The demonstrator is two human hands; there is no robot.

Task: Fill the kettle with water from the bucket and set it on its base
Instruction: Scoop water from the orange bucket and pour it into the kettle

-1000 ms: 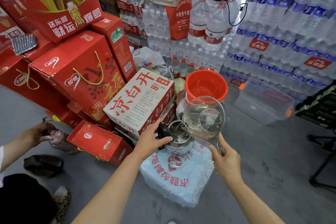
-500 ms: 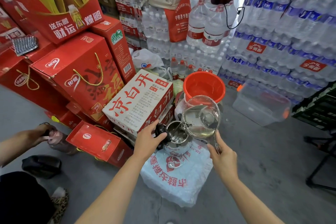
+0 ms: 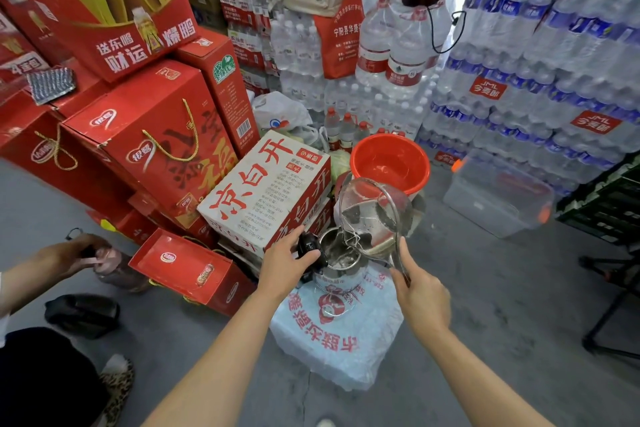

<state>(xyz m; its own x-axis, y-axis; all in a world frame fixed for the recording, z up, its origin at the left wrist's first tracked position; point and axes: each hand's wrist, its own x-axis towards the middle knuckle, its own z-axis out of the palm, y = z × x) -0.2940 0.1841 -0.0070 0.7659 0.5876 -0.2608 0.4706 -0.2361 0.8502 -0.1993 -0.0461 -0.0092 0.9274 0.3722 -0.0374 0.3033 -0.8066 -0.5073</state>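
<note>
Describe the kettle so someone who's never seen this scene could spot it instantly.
Find the orange bucket on the floor before the stacked water bottles. Just in front of it a white printed sack lies flat, and the kettle stands on it. It is the only open-topped steel pot there, with a black handle under the left hand and water streaming in from a clear scoop.

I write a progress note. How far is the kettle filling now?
Done: water was scooped into the clear ladle. In hand: the right hand tips it, pouring into the open kettle, which the left hand steadies. Left: closing it and setting it on its base, which I cannot see.
</note>
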